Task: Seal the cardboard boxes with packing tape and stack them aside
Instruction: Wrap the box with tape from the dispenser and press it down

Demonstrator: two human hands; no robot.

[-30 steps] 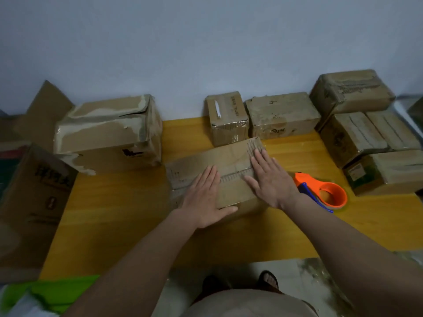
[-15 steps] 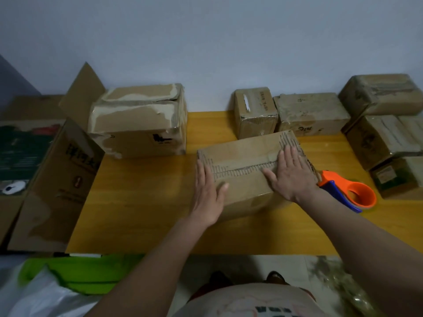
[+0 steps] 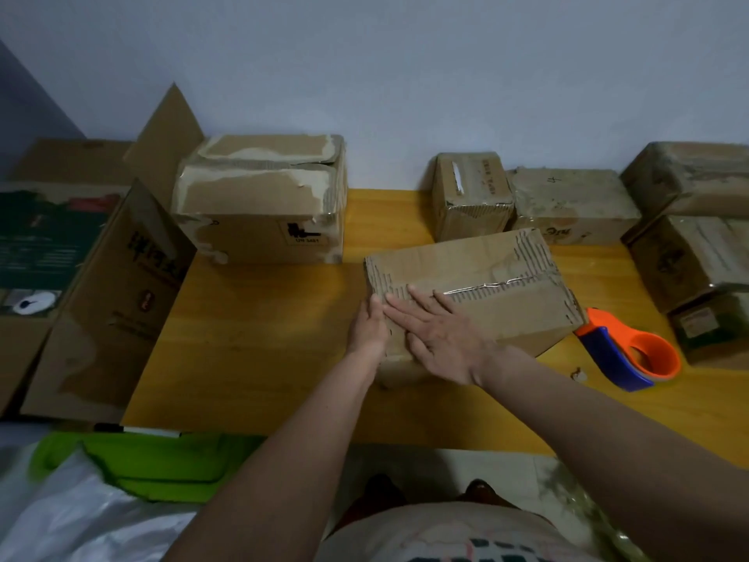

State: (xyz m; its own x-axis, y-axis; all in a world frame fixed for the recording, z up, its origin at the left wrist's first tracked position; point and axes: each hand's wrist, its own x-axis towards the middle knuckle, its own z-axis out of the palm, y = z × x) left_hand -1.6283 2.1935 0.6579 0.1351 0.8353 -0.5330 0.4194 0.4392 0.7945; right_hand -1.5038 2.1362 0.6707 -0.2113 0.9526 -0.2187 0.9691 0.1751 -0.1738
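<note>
A brown cardboard box lies on the yellow wooden table, with shiny clear tape along its top seam. My right hand lies flat on the left part of the box top, fingers straight, pointing up-left over the taped seam. My left hand presses against the box's left side, fingers straight along the edge. An orange and blue tape dispenser rests on the table just right of the box.
A larger worn box stands at the back left of the table. Several taped boxes line the back and right side. An open carton stands left of the table. Green plastic lies below the front edge.
My right hand slid leftward across the box top along the seam, from its right end to its left end. My left hand moved from the top to the box's left side.
</note>
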